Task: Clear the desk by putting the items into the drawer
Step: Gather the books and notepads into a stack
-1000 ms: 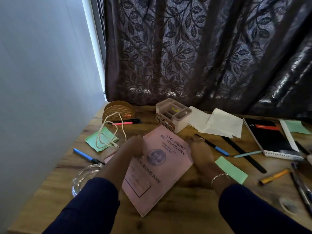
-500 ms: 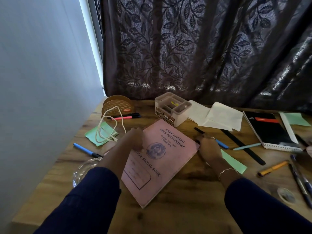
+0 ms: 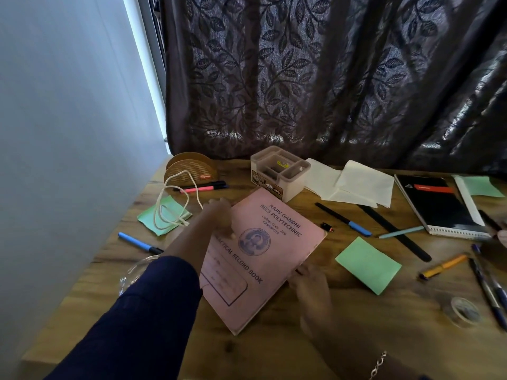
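A pink practical record book (image 3: pixel 263 259) lies tilted at the middle of the wooden desk (image 3: pixel 274 357), its near corner pointing toward me. My left hand (image 3: pixel 216 218) holds its upper left edge, thumb on the cover. My right hand (image 3: pixel 310 289) grips the book's right edge lower down. Loose items lie around it: a green sticky pad (image 3: pixel 367 264), a black pen with a blue cap (image 3: pixel 343 219), a blue pen (image 3: pixel 140 244) and an orange pen (image 3: pixel 444 266). No drawer is in view.
At the back stand a beige organizer box (image 3: pixel 279 171), a brown holder (image 3: pixel 189 168) and white tissues (image 3: pixel 354 182). A black notebook (image 3: pixel 439 204) is at right, a white cable (image 3: pixel 170 212) and glass dish (image 3: pixel 134 272) at left, a tape roll (image 3: pixel 461 311) near right. A wall borders the left.
My right hand left the pen and green pad area and came back to the book's right edge. The book has shifted nearer to me; my left hand stays on its left edge.
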